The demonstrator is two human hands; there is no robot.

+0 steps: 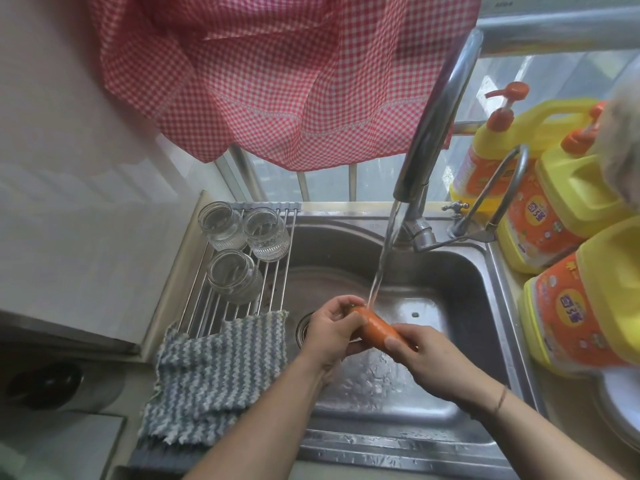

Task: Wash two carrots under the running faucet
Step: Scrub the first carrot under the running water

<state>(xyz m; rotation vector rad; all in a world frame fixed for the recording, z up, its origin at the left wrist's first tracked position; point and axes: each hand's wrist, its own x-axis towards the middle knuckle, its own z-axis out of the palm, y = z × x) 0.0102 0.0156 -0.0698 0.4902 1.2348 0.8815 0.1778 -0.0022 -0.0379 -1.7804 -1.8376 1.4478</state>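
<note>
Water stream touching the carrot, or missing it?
Touching. The head view shows the stream from the faucet landing on the carrot at its upper end, beside the left hand.

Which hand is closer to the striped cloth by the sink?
Left. The left hand grips the carrot beside the striped cloth; the right hand holds the carrot's other end, farther away.

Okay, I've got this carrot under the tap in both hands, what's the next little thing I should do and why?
Probably roll the carrot a part turn between the left hand and right hand. The water stream lands only on its upper end near the left hand, and the right hand covers the lower end, so much of the skin looks unrinsed.
</note>
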